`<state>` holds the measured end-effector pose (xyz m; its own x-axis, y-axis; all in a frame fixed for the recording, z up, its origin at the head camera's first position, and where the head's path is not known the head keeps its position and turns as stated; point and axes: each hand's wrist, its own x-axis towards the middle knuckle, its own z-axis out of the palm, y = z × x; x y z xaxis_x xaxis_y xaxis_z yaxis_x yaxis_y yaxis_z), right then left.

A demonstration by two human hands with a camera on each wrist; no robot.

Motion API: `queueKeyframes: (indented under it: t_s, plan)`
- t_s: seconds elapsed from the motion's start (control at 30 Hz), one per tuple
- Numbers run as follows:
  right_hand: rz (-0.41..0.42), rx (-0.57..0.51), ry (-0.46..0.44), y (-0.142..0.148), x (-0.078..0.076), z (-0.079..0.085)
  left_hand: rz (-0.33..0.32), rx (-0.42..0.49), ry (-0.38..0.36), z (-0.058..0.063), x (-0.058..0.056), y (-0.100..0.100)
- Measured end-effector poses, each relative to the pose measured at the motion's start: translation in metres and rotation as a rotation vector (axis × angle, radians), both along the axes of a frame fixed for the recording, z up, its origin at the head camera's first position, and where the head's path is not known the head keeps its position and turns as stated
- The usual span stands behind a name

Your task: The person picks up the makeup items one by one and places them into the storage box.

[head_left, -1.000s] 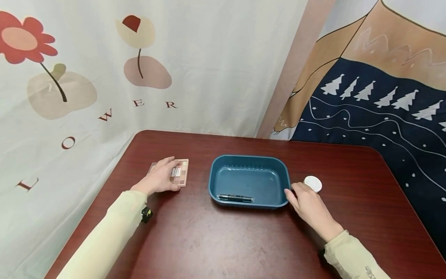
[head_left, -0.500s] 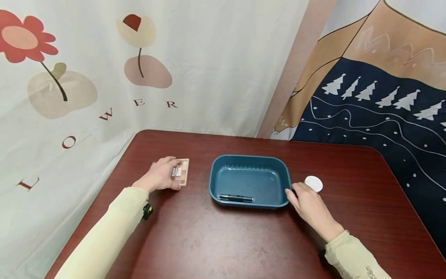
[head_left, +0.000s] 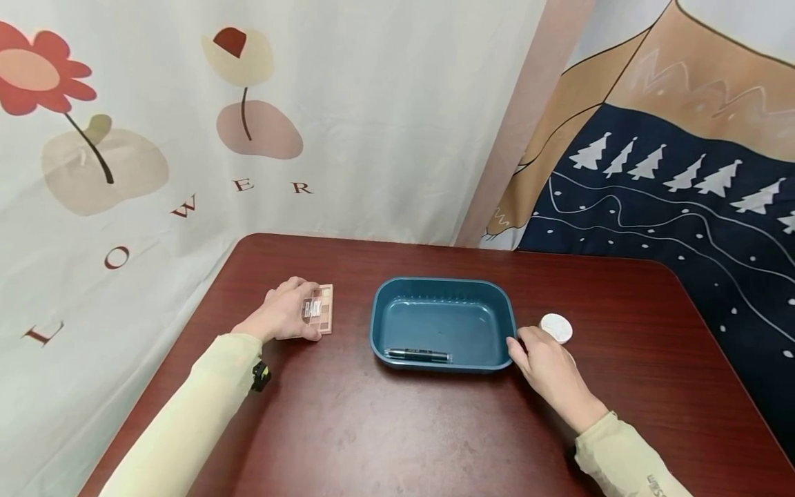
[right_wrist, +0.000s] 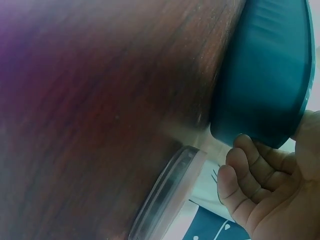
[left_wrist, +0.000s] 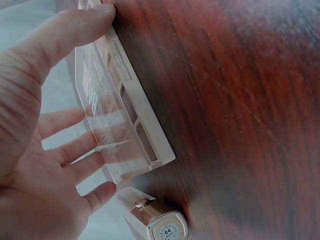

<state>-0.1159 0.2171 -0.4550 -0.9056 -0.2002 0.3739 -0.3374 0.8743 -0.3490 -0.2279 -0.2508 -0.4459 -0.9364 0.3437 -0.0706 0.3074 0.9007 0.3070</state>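
Observation:
My left hand [head_left: 282,310] spans an eyeshadow palette [head_left: 323,310] with a clear lid lettered "BACK". In the left wrist view the thumb lies on one edge of the palette and the other fingertips sit along the lid's opposite side. Close by the little finger lies a cosmetic tube [left_wrist: 167,227] with a "04" label, hidden from the head view. My right hand [head_left: 549,366] grips the right end of a blue plastic bin [head_left: 444,279], thumb at the rim and fingers bent against the outer wall. Inside the bin, along its near side, lies a slim black pen [head_left: 417,355].
A round jar with a white lid [head_left: 555,328] stands just beyond the right hand, very near its fingers. The dark red wooden table [head_left: 397,428] ends at printed curtains [head_left: 385,138] behind and to the left.
My left hand has shifted slightly over the palette, and the lid's lettering shows more plainly. The right hand stays at the bin, and the pen and jar keep their places.

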Motion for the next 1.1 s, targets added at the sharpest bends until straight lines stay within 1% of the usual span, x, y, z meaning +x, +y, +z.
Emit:
queueKeyframes:
  t_s: [0.23, 0.33, 0.5, 0.8, 0.97, 1.1]
  plan:
    - [0.008, 0.017, 0.071, 0.0001, 0.0010, -0.0030, 0.008, -0.010, -0.048, 0.0025, -0.0001, 0.0004]
    - [0.012, 0.016, 0.088, -0.0001, 0.0011, -0.0038, 0.002, -0.013, -0.053, 0.0037, -0.0001, 0.0013]
    - [0.014, 0.023, 0.094, -0.0001, 0.0013, -0.0049, -0.006, -0.019, -0.050, 0.0036, 0.0002, 0.0019]
    - [0.001, 0.017, 0.093, -0.0014, 0.0012, -0.0055, -0.018, -0.036, -0.023, 0.0004, 0.0014, -0.0007]
    - [-0.009, 0.015, 0.088, -0.0021, 0.0018, -0.0052, -0.020, -0.013, -0.012, 0.0027, 0.0029, 0.0002]
    - [-0.009, 0.018, 0.098, -0.0023, 0.0019, -0.0053, -0.029, -0.021, -0.002, 0.0043, 0.0032, 0.0025]
